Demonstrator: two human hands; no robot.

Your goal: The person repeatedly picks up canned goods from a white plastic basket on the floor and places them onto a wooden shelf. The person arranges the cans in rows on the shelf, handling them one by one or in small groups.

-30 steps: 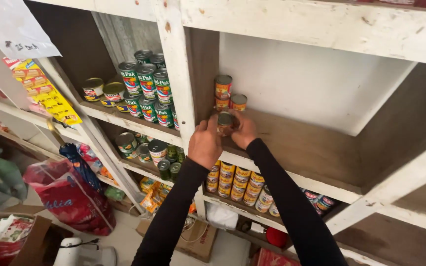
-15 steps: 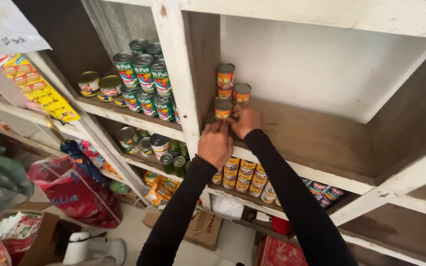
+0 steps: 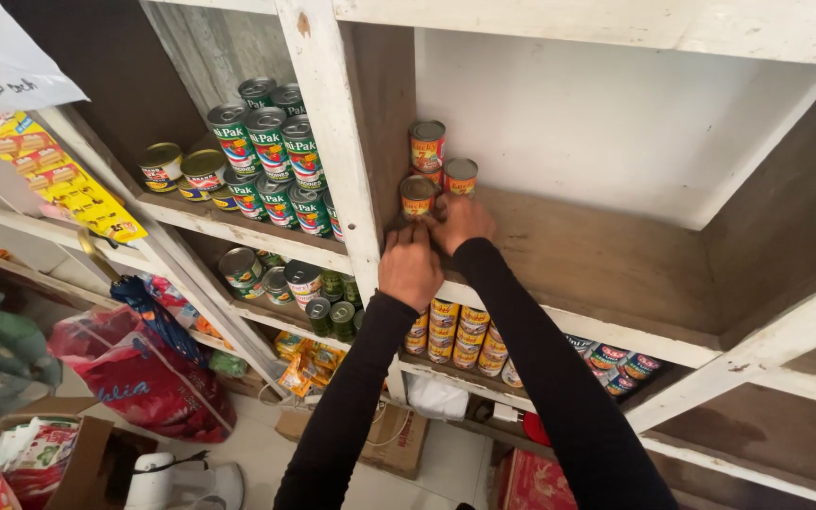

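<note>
A small orange-labelled can (image 3: 416, 195) stands at the left end of a wooden shelf (image 3: 597, 255), in front of two more like it, one stacked (image 3: 427, 144) and one beside (image 3: 460, 175). My left hand (image 3: 410, 267) and my right hand (image 3: 462, 223) meet at the front can's base, fingers wrapped on its lower part, which they hide. Both arms wear black sleeves.
A white upright post (image 3: 332, 142) borders the shelf on the left. Beyond it stand green-labelled cans (image 3: 271, 161) and flat tins (image 3: 181, 170). More cans (image 3: 455, 331) fill the lower shelves. A red bag (image 3: 144, 378) and cardboard boxes (image 3: 40, 453) sit on the floor.
The can I held in the air in both hands has moved up and onto the shelf in front of the others. My hands have followed it and stay on it.
</note>
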